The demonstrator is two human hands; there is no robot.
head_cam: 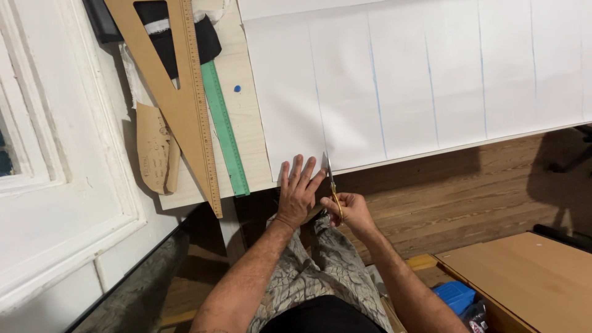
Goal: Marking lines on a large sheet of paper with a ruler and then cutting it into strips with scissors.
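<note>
The left hand [297,196] lies flat with its fingers [298,168] spread wide and straight, their tips pressing the near edge of a large white sheet of paper [407,80] ruled with faint blue lines. The right hand [350,209] sits just beside it, its fingers curled shut through the yellowish handles of a pair of scissors [333,185]. The blades point away from the person and meet the paper's edge just beside the left hand's outermost fingertip, about at the foot of one blue line (how far the blades gape is too small to tell). The paper hangs slightly over the edge of a pale wooden table [246,123]. Well beyond the left fingers, toward the wall, lie a green ruler [225,129] and a large wooden set square [185,92] side by side, with a brown curved template [154,148] past them.
</note>
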